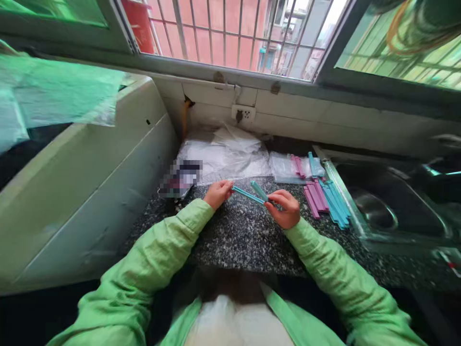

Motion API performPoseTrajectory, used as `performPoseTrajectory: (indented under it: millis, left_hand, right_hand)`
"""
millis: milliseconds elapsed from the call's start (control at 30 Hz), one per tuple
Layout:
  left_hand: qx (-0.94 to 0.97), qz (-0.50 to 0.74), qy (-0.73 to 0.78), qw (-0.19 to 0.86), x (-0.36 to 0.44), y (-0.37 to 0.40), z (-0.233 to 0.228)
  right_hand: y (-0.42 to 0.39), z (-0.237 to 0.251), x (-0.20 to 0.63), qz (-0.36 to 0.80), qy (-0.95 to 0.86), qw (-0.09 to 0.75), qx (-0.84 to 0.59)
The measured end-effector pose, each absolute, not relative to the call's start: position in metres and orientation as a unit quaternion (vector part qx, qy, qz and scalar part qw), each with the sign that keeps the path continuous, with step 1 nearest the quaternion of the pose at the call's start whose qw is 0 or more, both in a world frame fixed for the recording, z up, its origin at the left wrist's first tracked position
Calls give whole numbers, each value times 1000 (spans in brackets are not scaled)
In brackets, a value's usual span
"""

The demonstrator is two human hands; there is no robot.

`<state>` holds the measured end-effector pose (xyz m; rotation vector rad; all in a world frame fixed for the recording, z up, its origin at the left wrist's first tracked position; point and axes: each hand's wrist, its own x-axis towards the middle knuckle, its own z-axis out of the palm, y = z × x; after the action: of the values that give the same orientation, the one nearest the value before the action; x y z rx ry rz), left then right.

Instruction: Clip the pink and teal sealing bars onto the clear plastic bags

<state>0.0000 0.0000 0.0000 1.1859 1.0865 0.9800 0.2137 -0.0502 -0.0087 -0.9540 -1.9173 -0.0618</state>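
Note:
Over the speckled countertop [234, 240], both of my hands are on a light blue plastic bag-sealing clip [248, 194] with its two narrow arms spread apart. My left hand [218, 193] pinches the far end of the longer arm. At the other end, my right hand [284, 208] grips the clip where the arms meet, and its shorter-looking arm points up and left. To the right of that hand lie several pink clips [317, 198] beside several blue clips [335, 204]. Behind them, a pink clip and a blue clip rest on a clear plastic bag [283, 166].
Clear plastic sheets or bags [225, 156] are spread against the tiled wall. A blurred-out flat object [182, 179] lies at their left. A metal sink [396, 202] is on the right, a tall pale partition [108, 163] on the left. A wall socket [243, 114] sits below the barred window.

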Motion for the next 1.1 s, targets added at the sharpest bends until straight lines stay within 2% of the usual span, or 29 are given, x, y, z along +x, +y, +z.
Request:
performPoseTrajectory:
  millis: [1100]
  left_hand:
    - [530, 414, 438, 596, 2, -3, -4]
  right_hand:
    - [-51, -10, 207, -65, -824, 365, -428]
